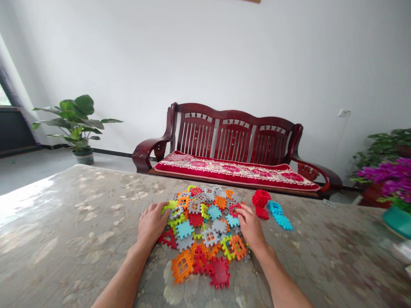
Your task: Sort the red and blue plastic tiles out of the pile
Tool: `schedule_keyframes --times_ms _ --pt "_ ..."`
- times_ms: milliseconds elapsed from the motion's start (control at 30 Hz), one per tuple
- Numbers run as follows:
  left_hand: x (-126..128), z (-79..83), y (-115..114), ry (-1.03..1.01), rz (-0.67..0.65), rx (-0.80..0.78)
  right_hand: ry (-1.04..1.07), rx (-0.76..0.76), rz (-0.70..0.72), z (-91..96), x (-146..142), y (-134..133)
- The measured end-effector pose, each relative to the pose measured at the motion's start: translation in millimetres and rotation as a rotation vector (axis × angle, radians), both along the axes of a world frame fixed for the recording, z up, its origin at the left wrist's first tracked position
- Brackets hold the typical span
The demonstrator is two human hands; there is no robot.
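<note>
A heap of flat interlocking plastic tiles in orange, red, grey, blue and yellow-green lies on the table. My left hand rests on the heap's left edge, its fingers curled over a yellow-green tile. On the heap's right side my right hand pinches a red tile with its fingertips. To the right of the heap sit a small stack of red tiles and a short row of blue tiles.
A dark red wooden bench with a red patterned cushion stands behind the table. A potted plant is on the floor at the left. Purple flowers in a teal pot sit at the table's right edge.
</note>
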State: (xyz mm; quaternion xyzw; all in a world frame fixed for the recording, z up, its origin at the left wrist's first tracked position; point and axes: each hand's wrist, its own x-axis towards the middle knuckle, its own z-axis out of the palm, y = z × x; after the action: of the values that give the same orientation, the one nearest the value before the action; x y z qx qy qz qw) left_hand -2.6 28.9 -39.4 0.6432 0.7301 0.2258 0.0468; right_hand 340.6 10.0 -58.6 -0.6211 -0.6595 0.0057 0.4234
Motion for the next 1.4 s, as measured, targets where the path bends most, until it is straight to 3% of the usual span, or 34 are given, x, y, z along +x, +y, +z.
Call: schedule_keyframes --times_ms 467,733,1067,1300,1400 --pt "0.6 1.5 -0.2 -0.011 -0.006 -0.021 0.281 0.126 -0.042 7.4 15.5 -0.6" --pt "0.1 2.9 0.1 -0.002 -0.015 -0.027 0.723 0.000 -0.142 -8.3 31.7 -4.1" --pt "-1.9 -1.5 2.8 0.014 -0.010 0.002 0.398 0.012 -0.282 -19.2 76.5 -41.0" --pt "-4.5 -4.4 5.4 0.023 -0.032 -0.014 0.323 -0.039 -0.262 -20.0 84.0 -44.3" --pt "-4.9 -5.7 6.5 0.021 -0.035 -0.006 0.339 -0.102 -0.190 -20.4 91.4 -43.6"
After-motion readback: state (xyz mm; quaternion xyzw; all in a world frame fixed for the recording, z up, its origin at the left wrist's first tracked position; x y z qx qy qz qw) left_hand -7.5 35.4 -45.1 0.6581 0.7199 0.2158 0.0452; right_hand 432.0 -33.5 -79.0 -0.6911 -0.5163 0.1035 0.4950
